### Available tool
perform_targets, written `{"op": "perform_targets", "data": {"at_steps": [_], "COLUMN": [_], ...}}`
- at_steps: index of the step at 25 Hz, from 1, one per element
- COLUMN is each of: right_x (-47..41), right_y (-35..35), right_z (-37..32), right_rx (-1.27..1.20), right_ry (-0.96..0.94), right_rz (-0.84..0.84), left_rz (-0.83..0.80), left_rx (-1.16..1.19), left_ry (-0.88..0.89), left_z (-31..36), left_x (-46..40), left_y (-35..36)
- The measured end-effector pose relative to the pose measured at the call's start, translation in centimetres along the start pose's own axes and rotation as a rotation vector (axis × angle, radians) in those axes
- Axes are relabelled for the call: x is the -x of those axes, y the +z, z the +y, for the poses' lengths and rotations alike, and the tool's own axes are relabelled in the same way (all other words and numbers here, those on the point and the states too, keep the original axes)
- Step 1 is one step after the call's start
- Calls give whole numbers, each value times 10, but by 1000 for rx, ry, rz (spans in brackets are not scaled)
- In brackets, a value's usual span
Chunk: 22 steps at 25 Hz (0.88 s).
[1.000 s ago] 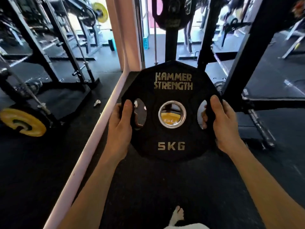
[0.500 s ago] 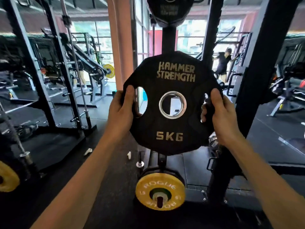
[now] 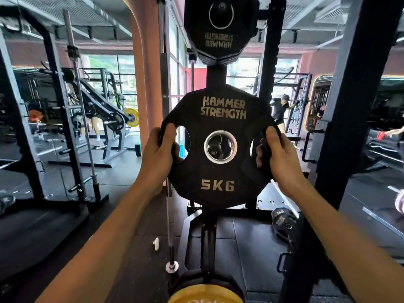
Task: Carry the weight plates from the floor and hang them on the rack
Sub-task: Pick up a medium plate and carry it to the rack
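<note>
Both hands, left hand [image 3: 160, 149] and right hand [image 3: 278, 153], clamp the 5 kg plate [image 3: 218, 171] between them, raised higher against the rack post [image 3: 216, 76].

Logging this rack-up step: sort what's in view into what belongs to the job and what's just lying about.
Belongs to the job:
- 5 kg plate, gripped by left hand and right hand
- rack upright
- black plate already hung above
- yellow plate low on the rack

Lying about:
- small white item on floor
- leaning barbell

Daylight from windows [image 3: 242, 71] ahead backlights my view; foreground dim, edges bowed by wide lens, periphery slightly motion-blurred.
</note>
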State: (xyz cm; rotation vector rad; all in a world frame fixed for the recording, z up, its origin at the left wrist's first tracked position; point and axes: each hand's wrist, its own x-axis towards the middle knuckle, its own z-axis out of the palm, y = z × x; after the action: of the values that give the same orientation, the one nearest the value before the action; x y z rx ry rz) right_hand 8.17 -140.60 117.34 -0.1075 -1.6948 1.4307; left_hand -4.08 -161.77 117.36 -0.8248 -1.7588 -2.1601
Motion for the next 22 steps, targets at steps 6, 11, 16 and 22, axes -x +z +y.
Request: {"op": "perform_targets", "data": {"at_steps": [6,11,16,22], "right_x": [-48,-67,-86,-119], "right_y": [17,24,22,23], "right_z": [58,95,110,135], "right_rx": [60,128,181,162], "right_ry": [79,123,103,184], "right_rz": [27,5,29,-21], "left_rz": [0,-25,-30,-135], "left_rx": [5,11,5,-27], "left_ry": [-82,-180,-133,-115], "left_z": [-61,-95,-116,-138], "left_x": [-49,-68,-84,-126], "left_y": [13,24,37,46]}}
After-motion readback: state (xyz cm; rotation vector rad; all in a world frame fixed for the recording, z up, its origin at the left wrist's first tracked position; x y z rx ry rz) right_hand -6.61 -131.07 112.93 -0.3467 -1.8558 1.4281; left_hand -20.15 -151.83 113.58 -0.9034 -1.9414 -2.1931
